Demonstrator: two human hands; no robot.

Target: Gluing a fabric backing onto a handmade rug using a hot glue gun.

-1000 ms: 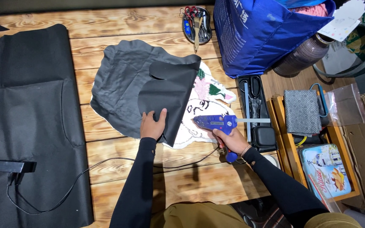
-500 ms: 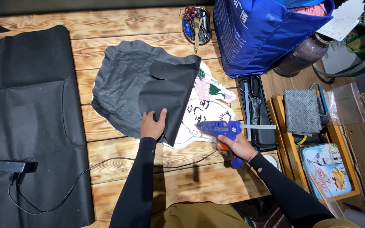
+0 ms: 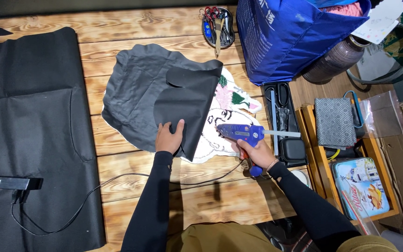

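Note:
My left hand (image 3: 169, 138) presses flat on a folded-back flap of black fabric backing (image 3: 141, 91) that covers a tufted rug piece (image 3: 225, 112) with white, pink and green pile. The flap is turned over to the left, baring the rug's right part. My right hand (image 3: 256, 154) grips a blue hot glue gun (image 3: 241, 133) by its handle, nozzle pointing left over the bared rug near the flap's edge. A glue stick juts out of the gun's back to the right. The gun's black cord (image 3: 117, 186) trails left across the wooden table (image 3: 131, 25).
A large sheet of black fabric (image 3: 29, 116) lies at the left. A round tin with scissors (image 3: 218, 28) stands at the back, a blue tote bag (image 3: 295, 37) beside it. A black tool tray (image 3: 281, 121), wooden trays (image 3: 346, 154) with a tin box sit at right.
My right hand has shifted the glue gun slightly right and down along the rug's edge, then back up. The left hand stays on the flap.

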